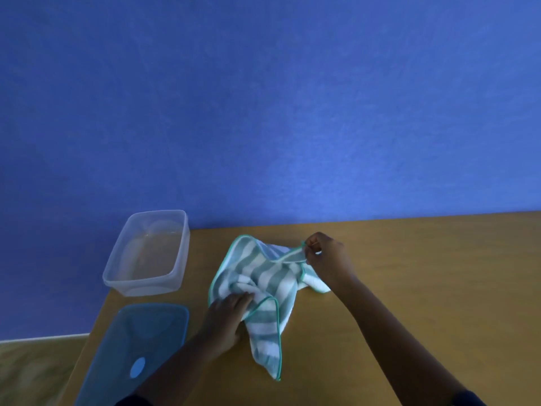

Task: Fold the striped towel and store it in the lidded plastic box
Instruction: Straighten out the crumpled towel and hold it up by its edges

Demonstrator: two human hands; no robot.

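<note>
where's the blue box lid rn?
Head view, lower left: the blue plastic lid lies flat on the wooden table, just nearer than the clear plastic box, left of the left hand.

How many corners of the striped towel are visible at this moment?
3. On the striped towel, one corner is pinched in the right hand, one rounded corner lies at the far left, and one points toward the camera. The left hand may hide the fourth.

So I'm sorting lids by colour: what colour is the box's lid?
Translucent blue, with a lighter blue oval patch: the lid shows best in the head view.
</note>
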